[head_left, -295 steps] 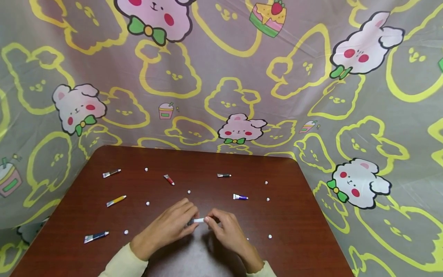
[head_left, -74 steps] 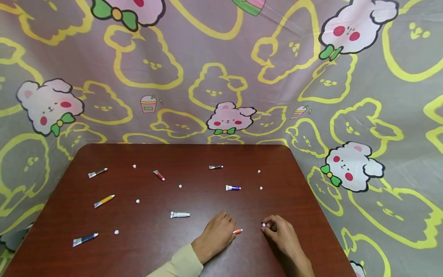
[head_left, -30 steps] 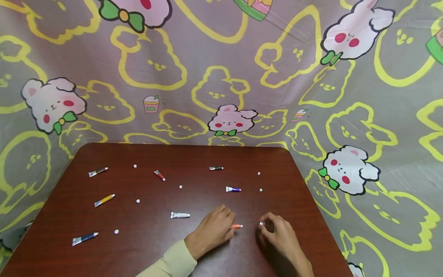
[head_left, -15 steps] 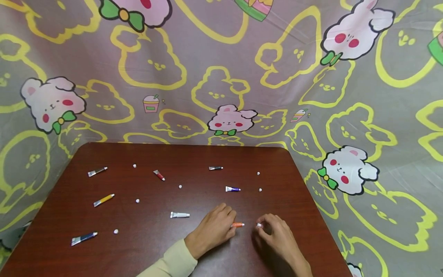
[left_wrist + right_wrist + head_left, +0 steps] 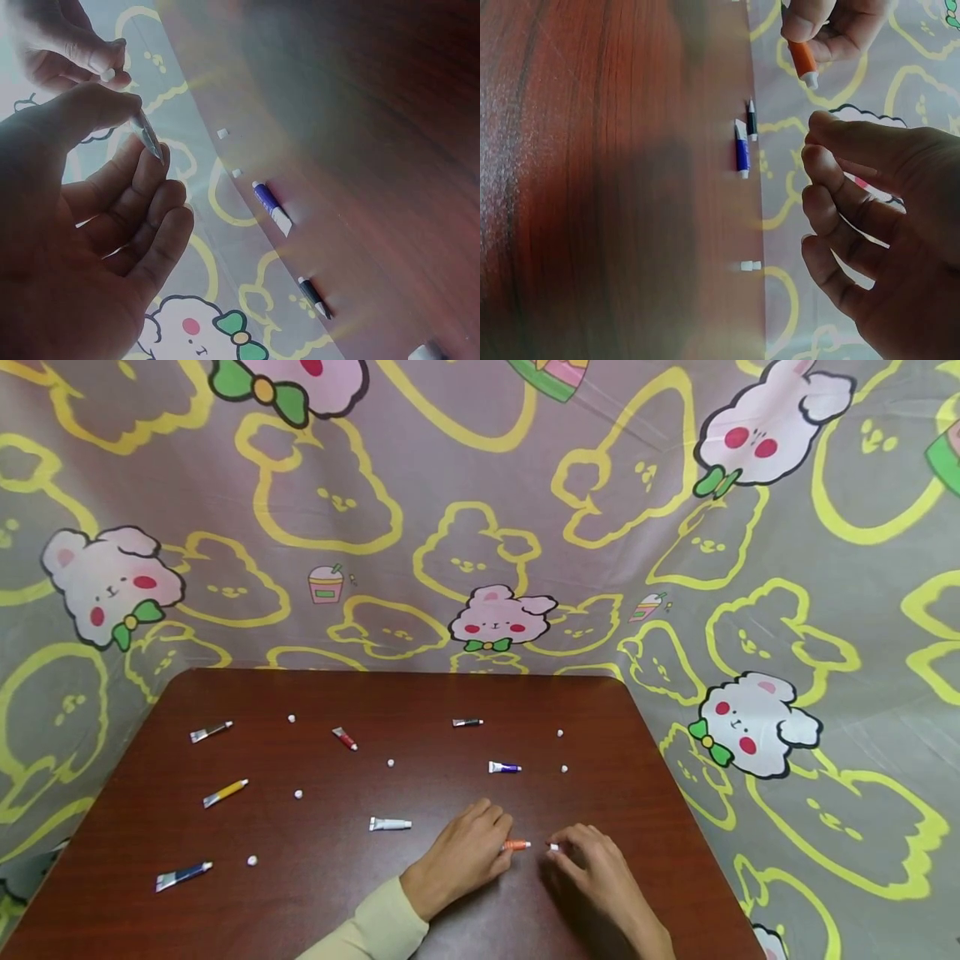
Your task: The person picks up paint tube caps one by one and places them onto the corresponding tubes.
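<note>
My left hand (image 5: pixel 461 860) pinches a small orange paint tube (image 5: pixel 516 845) between thumb and forefinger, its white nozzle pointing right. Facing it, my right hand (image 5: pixel 603 868) pinches a little white cap (image 5: pixel 553 847) at its fingertips, a short gap away from the nozzle. The left wrist view shows the cap (image 5: pixel 109 74) at the right thumb and the tube (image 5: pixel 150 139) edge-on. In the right wrist view the orange tube (image 5: pixel 802 60) tilts nozzle-down, and the right fingers hide the cap.
Left of the hands lies a white tube (image 5: pixel 390 824). Further off are dark blue (image 5: pixel 183 877), yellow (image 5: pixel 225 793), brown (image 5: pixel 212 732), red (image 5: pixel 345 738), black (image 5: pixel 468 722) and purple (image 5: pixel 505 767) tubes. Several loose white caps, one far left (image 5: pixel 252 861), dot the brown table (image 5: pixel 337 893).
Earlier both hands held the white tube; it now lies on the table. The left hand has taken the orange tube, the right a cap, and the right hand has moved left, narrowing the gap.
</note>
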A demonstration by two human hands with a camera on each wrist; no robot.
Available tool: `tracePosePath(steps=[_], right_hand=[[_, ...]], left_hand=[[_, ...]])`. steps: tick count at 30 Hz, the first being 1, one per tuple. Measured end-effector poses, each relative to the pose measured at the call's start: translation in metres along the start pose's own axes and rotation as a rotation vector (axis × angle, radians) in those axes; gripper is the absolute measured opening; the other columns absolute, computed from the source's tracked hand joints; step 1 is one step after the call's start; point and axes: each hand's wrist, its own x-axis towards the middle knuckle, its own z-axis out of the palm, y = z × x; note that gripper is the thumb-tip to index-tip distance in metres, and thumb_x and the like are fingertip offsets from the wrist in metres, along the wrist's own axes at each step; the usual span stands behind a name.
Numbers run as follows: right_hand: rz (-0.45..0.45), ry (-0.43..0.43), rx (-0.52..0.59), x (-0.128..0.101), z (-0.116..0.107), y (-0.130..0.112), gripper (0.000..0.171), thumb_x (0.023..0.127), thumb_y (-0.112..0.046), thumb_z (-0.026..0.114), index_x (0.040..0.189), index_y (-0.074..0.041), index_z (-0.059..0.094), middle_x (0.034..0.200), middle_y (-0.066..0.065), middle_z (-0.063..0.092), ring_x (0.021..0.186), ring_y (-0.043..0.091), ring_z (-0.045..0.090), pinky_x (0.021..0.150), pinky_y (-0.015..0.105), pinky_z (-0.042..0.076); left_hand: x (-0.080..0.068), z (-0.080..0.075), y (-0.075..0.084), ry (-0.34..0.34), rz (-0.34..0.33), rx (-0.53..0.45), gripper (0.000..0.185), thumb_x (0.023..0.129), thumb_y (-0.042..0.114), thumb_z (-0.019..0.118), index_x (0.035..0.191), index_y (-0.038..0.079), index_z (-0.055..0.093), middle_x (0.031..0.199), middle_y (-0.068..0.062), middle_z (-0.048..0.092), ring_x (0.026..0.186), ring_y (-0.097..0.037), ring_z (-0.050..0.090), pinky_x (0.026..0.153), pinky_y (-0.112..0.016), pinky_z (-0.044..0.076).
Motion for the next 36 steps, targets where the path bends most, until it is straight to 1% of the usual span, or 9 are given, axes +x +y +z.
tracePosePath(steps=[6,13,17,23,28,32,36], right_hand=[[-0.044,0.006,0.021,0.001,0.003,0.002,0.023,0.082,-0.008,0.092,0.099,-0.017,0.080,0.091,-0.012,0.077,0.082,0.008,0.067,0.072,0.029,0.050],[-0.058,-0.005,0.042,0.004,0.004,0.000,0.024,0.081,-0.006,0.092,0.099,-0.017,0.080,0.091,-0.013,0.077,0.082,0.008,0.067,0.071,0.028,0.050],[-0.060,-0.006,0.036,0.004,0.004,-0.002,0.026,0.079,-0.006,0.093,0.098,-0.018,0.080,0.090,-0.013,0.077,0.081,0.007,0.066,0.071,0.028,0.049],[-0.064,-0.009,0.012,0.005,0.007,-0.004,0.027,0.078,-0.008,0.094,0.098,-0.019,0.079,0.090,-0.013,0.076,0.080,0.006,0.065,0.071,0.028,0.048],[-0.086,-0.006,0.022,0.006,0.009,-0.005,0.028,0.077,-0.006,0.093,0.099,-0.017,0.079,0.091,-0.011,0.076,0.081,0.008,0.066,0.071,0.029,0.050],[-0.102,-0.012,0.039,0.006,0.010,-0.005,0.027,0.078,-0.006,0.093,0.099,-0.017,0.079,0.091,-0.011,0.075,0.080,0.007,0.065,0.071,0.028,0.049],[-0.097,-0.017,0.034,0.005,0.012,-0.006,0.026,0.079,-0.008,0.093,0.097,-0.018,0.078,0.090,-0.013,0.074,0.080,0.006,0.062,0.069,0.027,0.047]], left_hand=[[0.000,0.000,0.002,-0.029,-0.005,-0.001,0.027,0.084,0.037,0.087,0.088,0.020,0.067,0.085,0.007,0.065,0.082,-0.014,0.058,0.075,-0.027,0.050],[0.000,-0.001,0.004,-0.048,0.005,0.012,0.026,0.085,0.038,0.087,0.089,0.020,0.068,0.085,0.008,0.066,0.082,-0.014,0.058,0.076,-0.027,0.050],[-0.001,-0.001,0.005,-0.040,0.008,0.023,0.026,0.085,0.038,0.086,0.088,0.020,0.067,0.085,0.008,0.066,0.082,-0.013,0.058,0.076,-0.026,0.049],[-0.001,-0.001,0.007,-0.006,0.008,0.021,0.025,0.083,0.035,0.086,0.087,0.021,0.066,0.086,0.008,0.066,0.083,-0.013,0.059,0.075,-0.026,0.050],[-0.001,0.000,0.008,0.008,0.018,0.012,0.027,0.082,0.035,0.087,0.087,0.021,0.065,0.086,0.008,0.066,0.083,-0.013,0.058,0.075,-0.026,0.049],[-0.002,0.001,0.008,0.021,0.026,0.005,0.029,0.080,0.035,0.088,0.086,0.021,0.064,0.085,0.009,0.066,0.080,-0.012,0.056,0.075,-0.025,0.048],[-0.002,0.001,0.008,0.020,0.029,0.008,0.028,0.081,0.035,0.088,0.086,0.021,0.064,0.086,0.008,0.067,0.082,-0.013,0.058,0.075,-0.026,0.049]])
